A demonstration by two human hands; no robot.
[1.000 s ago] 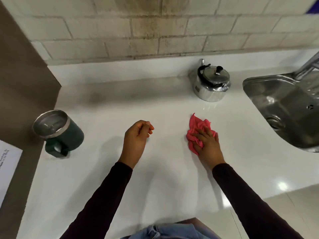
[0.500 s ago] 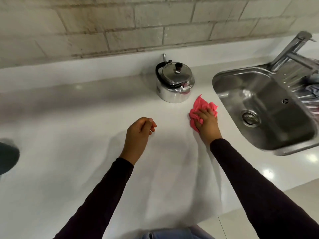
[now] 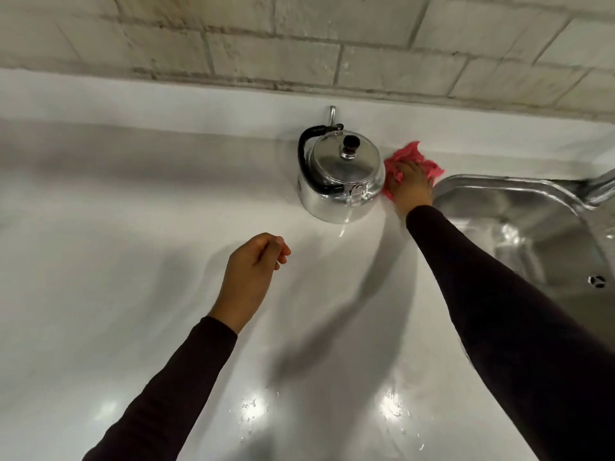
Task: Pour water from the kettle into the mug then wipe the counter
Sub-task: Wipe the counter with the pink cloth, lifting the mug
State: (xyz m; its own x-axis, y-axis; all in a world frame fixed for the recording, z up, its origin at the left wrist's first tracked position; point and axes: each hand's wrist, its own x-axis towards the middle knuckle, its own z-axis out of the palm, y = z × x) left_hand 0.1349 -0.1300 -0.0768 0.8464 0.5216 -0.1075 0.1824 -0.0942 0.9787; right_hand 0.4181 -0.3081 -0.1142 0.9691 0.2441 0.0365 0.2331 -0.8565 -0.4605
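A shiny steel kettle (image 3: 341, 181) with a black handle and knob stands upright at the back of the white counter (image 3: 133, 261). Right beside it, my right hand (image 3: 411, 186) presses flat on a crumpled pink cloth (image 3: 412, 156), between the kettle and the sink. My left hand (image 3: 249, 274) hovers over the middle of the counter, fingers loosely curled, holding nothing. The mug is out of view.
A steel sink (image 3: 532, 227) is set into the counter at the right, with a tap (image 3: 599, 188) at its far edge. A pale brick wall (image 3: 299, 44) rises behind a low white upstand. Small water drops (image 3: 249, 407) glint near the front.
My right hand has slid the pink cloth away from me and to the right, up beside the kettle. The view has swung right, so the mug has left the frame. The left hand has stayed put.
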